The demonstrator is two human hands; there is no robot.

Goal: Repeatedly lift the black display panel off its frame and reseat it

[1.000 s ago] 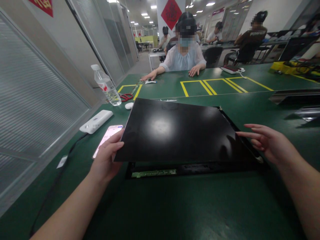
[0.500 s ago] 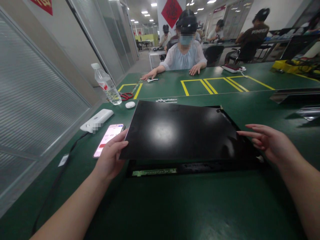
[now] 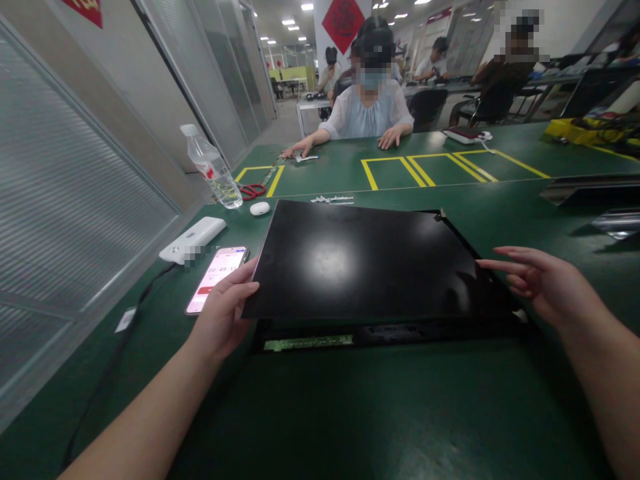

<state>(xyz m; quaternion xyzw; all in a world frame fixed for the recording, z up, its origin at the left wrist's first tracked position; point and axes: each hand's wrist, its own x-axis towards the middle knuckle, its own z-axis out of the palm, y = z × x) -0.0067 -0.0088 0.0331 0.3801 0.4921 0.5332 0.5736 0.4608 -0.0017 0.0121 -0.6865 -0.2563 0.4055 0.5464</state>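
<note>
A glossy black screen panel (image 3: 350,267) is tilted over a black frame (image 3: 425,333), its left side raised and its right side low against the frame. My left hand (image 3: 223,310) grips the panel's left edge, thumb on top and the other fingers hidden underneath. At the right edge my right hand (image 3: 550,283) has its fingers stretched out, the index fingertip at or very near the panel. A green strip (image 3: 307,343) shows in the near side of the frame. Some small whitish bits (image 3: 333,199) lie behind the panel.
Left of the panel are a phone (image 3: 215,280), a white power bank (image 3: 194,240) with a cable, a white earbud case (image 3: 259,209), a water bottle (image 3: 213,167) and red-handled scissors (image 3: 253,191). A masked person (image 3: 373,110) sits opposite, hands on the table. Metallic strips (image 3: 595,190) lie right.
The panel's left end has shifted very slightly to the right with my left hand. My right hand's fingers have moved slightly right; otherwise things look the same.
</note>
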